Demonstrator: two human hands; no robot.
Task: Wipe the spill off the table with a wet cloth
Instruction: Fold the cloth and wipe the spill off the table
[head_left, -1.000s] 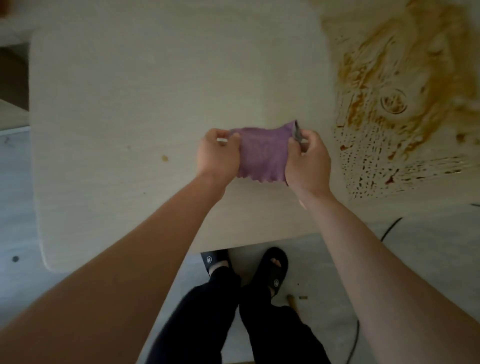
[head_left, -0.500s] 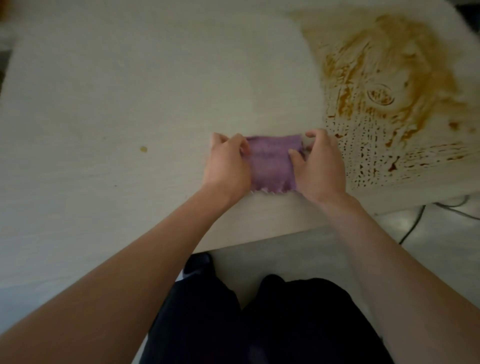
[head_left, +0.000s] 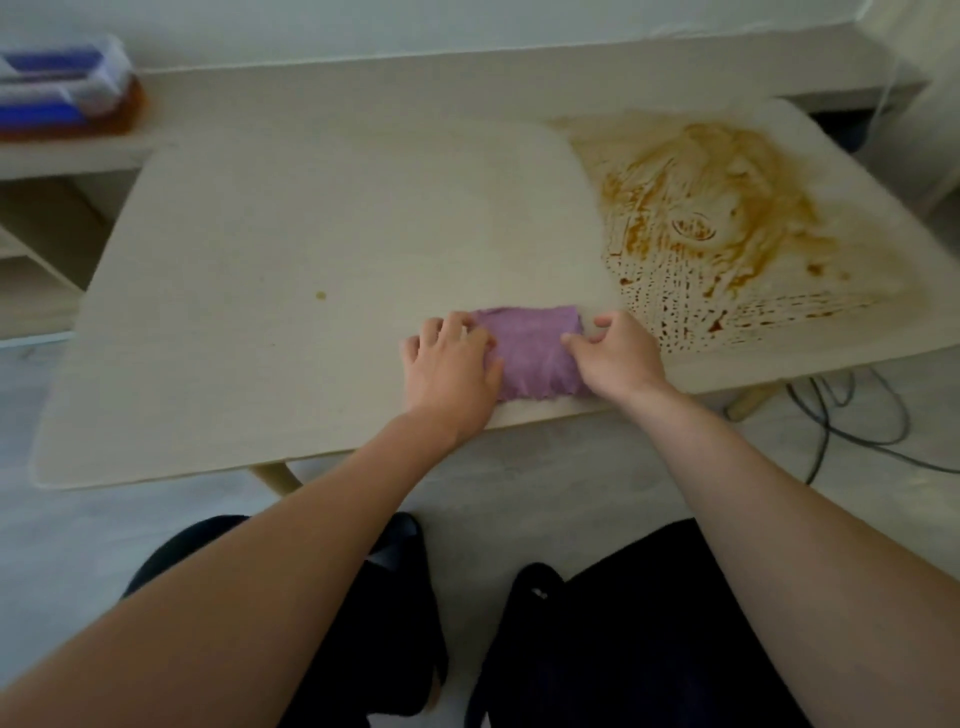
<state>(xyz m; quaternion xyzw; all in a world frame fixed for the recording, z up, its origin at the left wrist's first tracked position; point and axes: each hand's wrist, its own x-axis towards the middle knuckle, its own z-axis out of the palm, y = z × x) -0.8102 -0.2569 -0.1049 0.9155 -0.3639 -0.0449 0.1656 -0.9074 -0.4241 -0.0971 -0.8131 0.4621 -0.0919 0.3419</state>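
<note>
1. One small purple terry cloth (head_left: 527, 353), folded into a rough rectangle, lies flat on the pale wood-grain table (head_left: 311, 218) near its near edge, between the two hands.
2. Change: a second ago the cloth was held up off the surface, stretched between both hands; now it is laid down and folded smaller. Judgement: folding into a pad looks finished, and wiping has not started.
3. Left hand (head_left: 452, 366): fingers spread fairly straight, resting on the cloth's left edge and pressing it down, not clamped round it.
4. Right hand (head_left: 615, 358): fingers curled, thumb and forefinger meeting at the cloth's right edge. It appears to pinch that edge, though blur makes the contact itself uncertain.
5. One large orange-brown smeared spill (head_left: 727, 223) covers the far-right part of the table, breaking into fine droplets toward the near side. Its nearest droplets sit just right of the right hand. The cloth is apart from it.
6. One small yellowish spot (head_left: 320, 296) sits alone left of the cloth, well apart from the main spill.
7. Judgement: the whole spill remains, so the pad must travel right and far.
8. Surroundings: one blurred blue-and-clear box (head_left: 62, 88) far left; dark cables (head_left: 857, 421) on the floor, near right.
</note>
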